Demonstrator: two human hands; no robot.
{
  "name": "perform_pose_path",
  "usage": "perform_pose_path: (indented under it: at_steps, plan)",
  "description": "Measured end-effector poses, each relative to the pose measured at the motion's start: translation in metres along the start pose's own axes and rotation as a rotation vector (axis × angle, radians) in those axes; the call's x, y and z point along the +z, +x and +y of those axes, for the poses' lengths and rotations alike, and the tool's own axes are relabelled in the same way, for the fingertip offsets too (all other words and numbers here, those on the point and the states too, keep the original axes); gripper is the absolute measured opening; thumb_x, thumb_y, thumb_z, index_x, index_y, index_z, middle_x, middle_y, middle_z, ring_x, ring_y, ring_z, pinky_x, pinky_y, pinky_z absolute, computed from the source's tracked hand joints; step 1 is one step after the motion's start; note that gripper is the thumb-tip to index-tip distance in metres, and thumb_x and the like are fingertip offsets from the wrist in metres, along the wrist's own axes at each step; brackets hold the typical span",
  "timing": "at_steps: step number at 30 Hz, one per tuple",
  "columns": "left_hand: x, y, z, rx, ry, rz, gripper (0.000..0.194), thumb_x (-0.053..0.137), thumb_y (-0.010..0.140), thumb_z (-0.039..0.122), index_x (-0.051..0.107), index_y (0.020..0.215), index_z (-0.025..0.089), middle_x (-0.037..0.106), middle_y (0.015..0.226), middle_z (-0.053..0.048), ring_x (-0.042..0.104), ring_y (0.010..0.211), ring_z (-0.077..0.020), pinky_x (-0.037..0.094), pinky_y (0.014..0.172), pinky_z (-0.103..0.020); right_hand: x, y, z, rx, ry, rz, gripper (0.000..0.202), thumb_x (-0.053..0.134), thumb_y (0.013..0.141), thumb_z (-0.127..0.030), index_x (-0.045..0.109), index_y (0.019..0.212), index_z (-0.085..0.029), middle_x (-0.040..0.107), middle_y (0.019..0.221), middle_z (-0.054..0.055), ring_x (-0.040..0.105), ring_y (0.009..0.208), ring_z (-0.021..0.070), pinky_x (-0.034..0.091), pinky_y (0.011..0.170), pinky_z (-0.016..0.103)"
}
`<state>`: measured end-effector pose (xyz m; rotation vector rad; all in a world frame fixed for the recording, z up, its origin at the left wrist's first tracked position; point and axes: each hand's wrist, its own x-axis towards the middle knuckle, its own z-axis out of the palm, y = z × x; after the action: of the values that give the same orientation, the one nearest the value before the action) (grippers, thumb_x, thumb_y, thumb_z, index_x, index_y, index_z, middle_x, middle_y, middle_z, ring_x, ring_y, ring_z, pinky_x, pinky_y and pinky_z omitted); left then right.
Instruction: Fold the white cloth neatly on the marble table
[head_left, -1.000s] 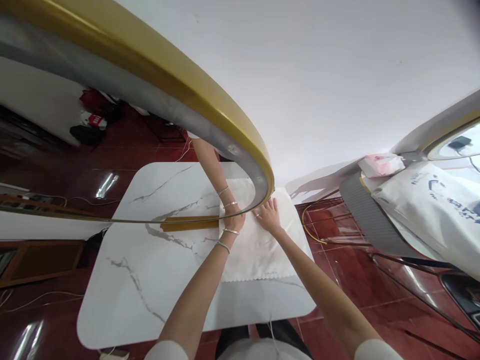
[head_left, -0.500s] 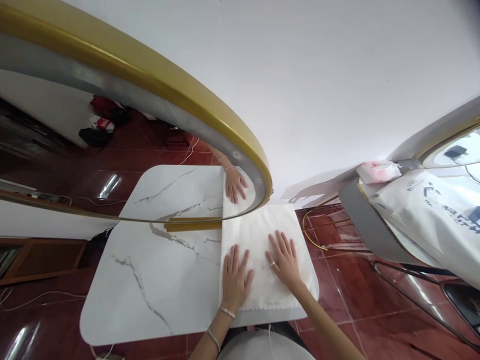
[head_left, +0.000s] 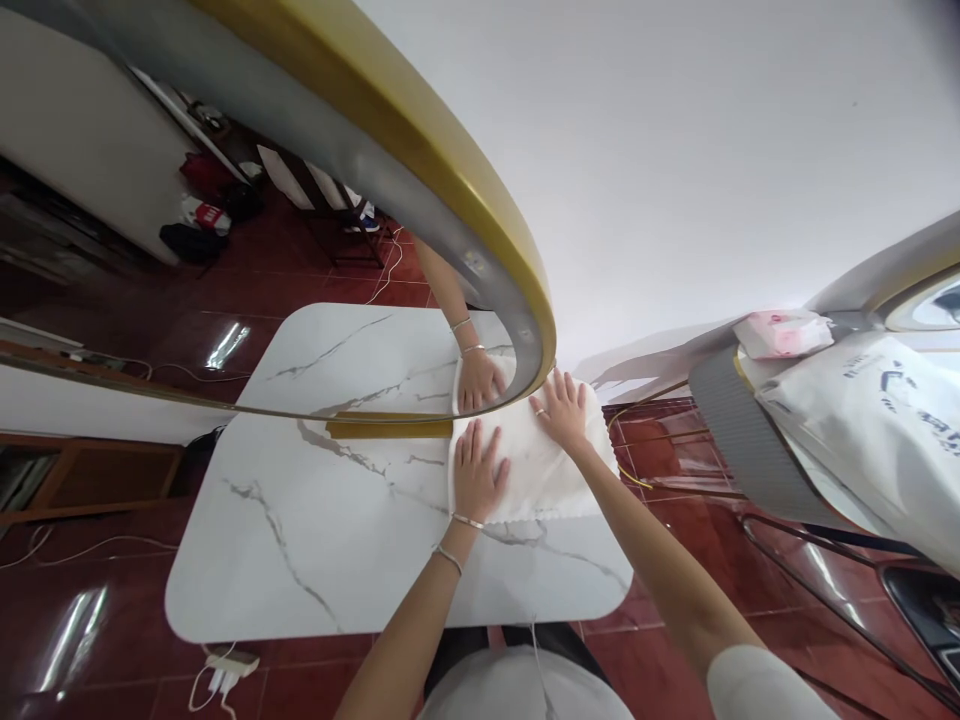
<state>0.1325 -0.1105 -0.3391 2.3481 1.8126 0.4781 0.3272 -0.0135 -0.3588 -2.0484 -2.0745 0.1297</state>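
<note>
A white cloth (head_left: pixel 540 480) with a scalloped edge lies on the right part of a white marble-patterned table (head_left: pixel 360 560), close to the wall. My left hand (head_left: pixel 478 470) rests flat on the cloth's left side, fingers stretched out and a bracelet at the wrist. Farther forward and to the right, my right hand (head_left: pixel 562 410) presses flat on the cloth near its back edge, a ring on one finger. Neither hand grips anything. The near strip of the table shows bare marble pattern.
A large gold-rimmed mirror (head_left: pixel 480 190) stands over the table's back, reflecting one arm. To the right, a grey ribbed chair (head_left: pixel 739 440) holds a printed white bag (head_left: pixel 877 410) and a pink-white packet (head_left: pixel 784 333). A power strip (head_left: pixel 232 662) lies on the red floor.
Both hands and the cloth have moved forward, toward the wall. The cloth's near edge has drawn away from the table's front edge, uncovering marble. The view has shifted slightly.
</note>
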Motion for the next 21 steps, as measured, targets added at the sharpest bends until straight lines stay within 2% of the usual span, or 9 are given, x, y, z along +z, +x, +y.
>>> perform_pose_path:
  at_steps: [3,6,9,12,15,21]
  plan:
    - [-0.004,-0.017,0.002,-0.008,0.003,-0.003,0.055,0.045,0.094,0.033,0.033,0.147,0.024,0.016,0.159,-0.010,0.017,0.146,-0.0273,0.025,0.115,-0.048,-0.009,-0.030,0.000,-0.032,0.003,0.005,0.056,0.029,0.098,-0.045,0.029,0.149,-0.020,0.026,0.155,0.010,0.015,0.145,0.0270,0.013,0.116,0.052]
    - [-0.010,-0.048,0.007,-0.008,0.013,-0.013,0.057,0.046,0.093,0.032,0.030,0.148,0.025,0.016,0.159,-0.008,0.018,0.146,-0.0274,0.024,0.115,-0.047,-0.018,-0.089,-0.001,-0.069,-0.019,0.029,0.057,0.030,0.099,-0.041,0.015,0.152,-0.026,0.024,0.156,0.007,0.011,0.146,0.0258,0.012,0.116,0.055]
    - [-0.017,-0.081,0.013,0.018,0.027,-0.047,0.061,0.049,0.092,0.033,0.028,0.149,0.024,0.015,0.159,-0.009,0.018,0.145,-0.0289,0.024,0.115,-0.048,-0.025,-0.153,-0.003,-0.042,-0.076,0.041,0.061,0.031,0.099,-0.038,0.004,0.152,-0.028,0.018,0.158,0.006,0.009,0.146,0.0281,0.010,0.114,0.060]
    - [-0.021,-0.102,0.016,0.068,0.031,-0.083,0.066,0.052,0.090,0.038,0.027,0.149,0.024,0.013,0.159,-0.010,0.018,0.145,-0.0307,0.024,0.114,-0.049,-0.027,-0.189,-0.006,0.002,-0.109,0.029,0.063,0.032,0.098,-0.038,0.002,0.152,-0.028,0.015,0.158,0.007,0.009,0.146,0.0305,0.011,0.112,0.063]
    - [-0.019,-0.097,0.015,0.068,0.038,-0.083,0.066,0.053,0.089,0.039,0.028,0.149,0.025,0.013,0.159,-0.010,0.019,0.145,-0.0305,0.023,0.115,-0.048,-0.026,-0.179,-0.003,-0.003,-0.115,0.024,0.063,0.034,0.098,-0.039,0.004,0.152,-0.029,0.016,0.158,0.006,0.009,0.146,0.0307,0.013,0.112,0.062]
    - [-0.004,-0.033,0.009,0.012,0.025,-0.027,0.062,0.049,0.091,0.042,0.031,0.147,0.023,0.014,0.159,-0.012,0.017,0.145,-0.0297,0.022,0.115,-0.050,-0.023,-0.095,0.010,-0.046,-0.093,-0.024,0.057,0.031,0.097,-0.044,0.019,0.151,-0.028,0.018,0.158,0.005,0.009,0.146,0.0312,0.011,0.112,0.062]
